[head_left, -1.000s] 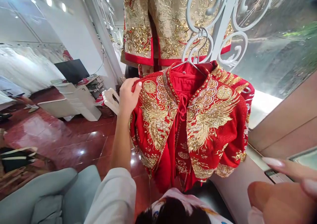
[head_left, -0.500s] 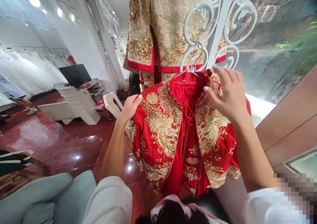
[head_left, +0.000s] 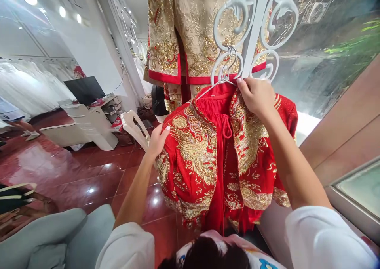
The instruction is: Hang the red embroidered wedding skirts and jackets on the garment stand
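A red jacket (head_left: 194, 152) with gold embroidery hangs open at the front, over a red inner garment (head_left: 216, 107) with a tied cord (head_left: 227, 127). Metal hangers (head_left: 230, 61) hold them; their hooks rise against a white scroll-work frame (head_left: 234, 9). My left hand (head_left: 157, 141) grips the jacket's shoulder on the left side, thumb in front and fingers out of sight behind. At the collar on the right side, my right hand (head_left: 257, 96) is closed on the jacket's edge beside the hanger, thumb uppermost.
A beige garment (head_left: 196, 31) with gold beading and red hems hangs behind. To the left stand a white carved chair back (head_left: 133, 128), a desk with a monitor (head_left: 84, 90) and racks of white gowns (head_left: 22, 88). A grey-blue sofa (head_left: 92, 237) is lower left; a window (head_left: 314, 67) lies right.
My right hand has moved left and closed on the jacket's collar edge, pulling it in. My left hand stays on the shoulder. The view has shifted slightly.
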`<state>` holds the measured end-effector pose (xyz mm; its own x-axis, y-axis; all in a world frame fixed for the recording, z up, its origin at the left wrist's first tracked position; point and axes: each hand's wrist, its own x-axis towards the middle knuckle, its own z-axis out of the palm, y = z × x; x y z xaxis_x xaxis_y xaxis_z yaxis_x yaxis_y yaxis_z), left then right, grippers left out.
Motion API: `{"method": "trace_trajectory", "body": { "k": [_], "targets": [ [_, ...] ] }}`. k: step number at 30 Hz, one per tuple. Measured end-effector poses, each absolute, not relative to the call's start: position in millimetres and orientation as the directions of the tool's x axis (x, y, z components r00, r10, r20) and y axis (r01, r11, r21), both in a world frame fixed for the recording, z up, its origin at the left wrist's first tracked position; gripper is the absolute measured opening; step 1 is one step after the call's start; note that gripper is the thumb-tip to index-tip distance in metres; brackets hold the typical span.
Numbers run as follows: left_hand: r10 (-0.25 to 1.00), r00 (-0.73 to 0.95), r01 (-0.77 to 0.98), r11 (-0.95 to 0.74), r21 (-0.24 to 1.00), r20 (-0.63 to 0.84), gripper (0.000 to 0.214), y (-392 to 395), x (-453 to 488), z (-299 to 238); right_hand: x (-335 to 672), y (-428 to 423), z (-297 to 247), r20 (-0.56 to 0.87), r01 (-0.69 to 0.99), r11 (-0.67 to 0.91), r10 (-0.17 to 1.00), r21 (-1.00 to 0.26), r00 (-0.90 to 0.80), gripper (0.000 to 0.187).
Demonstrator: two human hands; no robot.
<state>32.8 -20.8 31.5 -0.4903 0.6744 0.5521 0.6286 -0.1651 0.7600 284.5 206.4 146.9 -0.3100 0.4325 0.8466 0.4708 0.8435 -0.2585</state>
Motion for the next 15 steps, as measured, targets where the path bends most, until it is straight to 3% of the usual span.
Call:
{"method": "trace_trajectory", "body": {
  "k": [2,4,6,7,10,12,15],
  "targets": [
    [0.527,-0.541,0.771,-0.001,0.637,0.655,0.046,-27,44,34,287,192,139,0.857,0.498,0.831,0.427,-0.247,-0.287,0.042],
    [0.281,-0.534,0.845,0.171,0.506,0.797,0.047,-33,64,33,291,170,121,0.894,0.524,0.821,0.387,-0.225,-0.224,0.035],
    [0.073,-0.411,0.887,0.263,0.38,0.909,0.042,-34,93,24,294,142,93,0.927,0.561,0.801,0.344,-0.208,-0.148,0.035],
    [0.04,-0.337,0.912,0.264,0.315,0.941,0.033,-30,111,17,294,128,75,0.934,0.579,0.789,0.334,-0.206,-0.123,0.037],
    [0.161,-0.196,0.972,0.166,0.169,0.967,0.021,-6,163,-4,293,96,19,0.902,0.652,0.723,0.409,-0.228,-0.139,0.054],
    [0.247,-0.251,0.959,0.193,0.206,0.936,0.031,13,186,-11,295,90,-9,0.885,0.681,0.687,0.449,-0.255,-0.122,0.056],
    [0.304,-0.398,0.909,0.257,0.328,0.865,0.039,25,192,-8,313,98,-25,0.908,0.567,0.775,0.405,-0.279,-0.107,0.044]
  ]
}}
